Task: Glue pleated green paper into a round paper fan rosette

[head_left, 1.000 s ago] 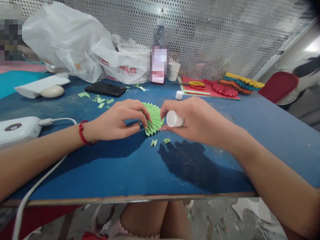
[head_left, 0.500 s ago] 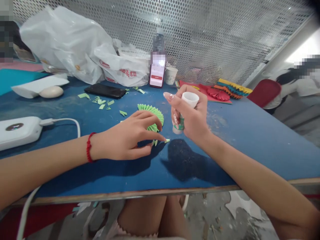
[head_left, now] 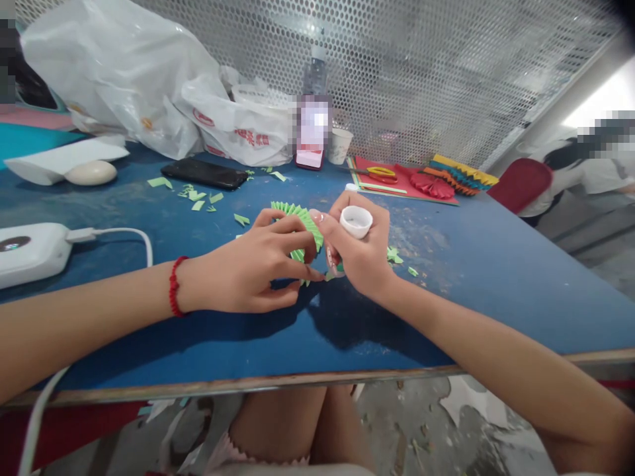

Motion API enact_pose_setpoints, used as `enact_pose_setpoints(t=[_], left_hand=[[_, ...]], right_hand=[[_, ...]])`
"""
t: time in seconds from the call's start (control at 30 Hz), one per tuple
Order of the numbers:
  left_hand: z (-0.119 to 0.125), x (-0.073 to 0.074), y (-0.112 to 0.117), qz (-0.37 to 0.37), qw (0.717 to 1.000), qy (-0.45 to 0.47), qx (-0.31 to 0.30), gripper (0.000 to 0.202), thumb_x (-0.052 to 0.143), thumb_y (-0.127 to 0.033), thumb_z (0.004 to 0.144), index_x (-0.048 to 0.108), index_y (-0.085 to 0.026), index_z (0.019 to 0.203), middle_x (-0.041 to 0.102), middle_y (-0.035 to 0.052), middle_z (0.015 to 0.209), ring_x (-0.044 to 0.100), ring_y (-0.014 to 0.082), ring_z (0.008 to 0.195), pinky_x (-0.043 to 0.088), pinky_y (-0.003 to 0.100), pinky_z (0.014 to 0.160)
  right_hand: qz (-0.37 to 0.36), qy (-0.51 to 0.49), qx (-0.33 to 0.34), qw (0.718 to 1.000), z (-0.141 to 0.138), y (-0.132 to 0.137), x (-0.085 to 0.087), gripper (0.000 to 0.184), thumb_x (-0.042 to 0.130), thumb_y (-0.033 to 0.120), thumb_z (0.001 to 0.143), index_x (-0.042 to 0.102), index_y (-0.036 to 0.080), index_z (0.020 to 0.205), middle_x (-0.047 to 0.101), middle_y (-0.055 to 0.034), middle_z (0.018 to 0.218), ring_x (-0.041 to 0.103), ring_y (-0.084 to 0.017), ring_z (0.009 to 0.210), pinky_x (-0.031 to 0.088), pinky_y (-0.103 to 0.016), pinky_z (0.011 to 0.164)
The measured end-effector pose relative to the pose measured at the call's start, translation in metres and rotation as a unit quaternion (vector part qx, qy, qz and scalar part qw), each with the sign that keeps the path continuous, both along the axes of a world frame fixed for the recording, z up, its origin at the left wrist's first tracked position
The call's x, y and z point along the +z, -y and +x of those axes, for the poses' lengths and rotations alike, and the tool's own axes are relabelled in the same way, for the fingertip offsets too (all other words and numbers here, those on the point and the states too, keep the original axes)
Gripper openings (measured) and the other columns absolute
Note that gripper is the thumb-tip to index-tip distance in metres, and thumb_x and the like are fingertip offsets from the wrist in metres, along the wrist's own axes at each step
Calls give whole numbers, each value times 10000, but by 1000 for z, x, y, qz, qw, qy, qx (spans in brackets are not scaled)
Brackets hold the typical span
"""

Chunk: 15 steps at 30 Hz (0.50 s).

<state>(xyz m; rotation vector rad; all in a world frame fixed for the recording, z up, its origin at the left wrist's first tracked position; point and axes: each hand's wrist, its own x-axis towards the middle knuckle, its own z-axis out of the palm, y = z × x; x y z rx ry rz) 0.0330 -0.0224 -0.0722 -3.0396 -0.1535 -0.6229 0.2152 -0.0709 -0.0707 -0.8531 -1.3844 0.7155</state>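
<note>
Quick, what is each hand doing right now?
Left hand: fingers pinched on the green paper fan.
Right hand: closed around the glue stick, held upright beside the fan.

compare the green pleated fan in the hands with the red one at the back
The green fan is light green; the red fan is red. The green fan stands on edge, the red fan lies flat on a red sheet. The left hand pinches the green fan and the right hand, holding a white tube, touches it; nothing touches the red fan. Both are pleated paper.
</note>
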Motion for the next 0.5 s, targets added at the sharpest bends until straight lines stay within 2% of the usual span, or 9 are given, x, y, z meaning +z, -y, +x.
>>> enact_pose_setpoints(t=[0.17, 0.37, 0.5], left_hand=[[1, -2, -1, 14, 1000, 5, -2, 270, 549, -221, 864, 761, -291, 1016, 662, 70, 1045, 530, 270, 1040, 346, 449, 957], [2, 1, -1, 3, 1000, -12, 7, 267, 562, -217, 850, 763, -305, 1003, 691, 67, 1008, 544, 260, 1041, 371, 433, 934], [2, 3, 0, 17, 1000, -7, -3, 289, 548, -192, 851, 764, -288, 1017, 697, 72, 1001, 556, 264, 1019, 366, 431, 903]], right_hand=[[-29, 31, 9, 999, -2, 1, -5, 420, 765, 452, 782, 435, 229, 647, 481, 67, 544, 460, -88, 476, 402, -245, 458], [-2, 79, -30, 996, 1, 1, -9, 322, 698, 319, 808, 433, 225, 652, 472, 51, 581, 433, -93, 527, 382, -241, 490], [10, 77, -36, 996, 2, 1, -9, 316, 668, 327, 829, 429, 224, 649, 455, 50, 581, 416, -93, 529, 374, -242, 500]])
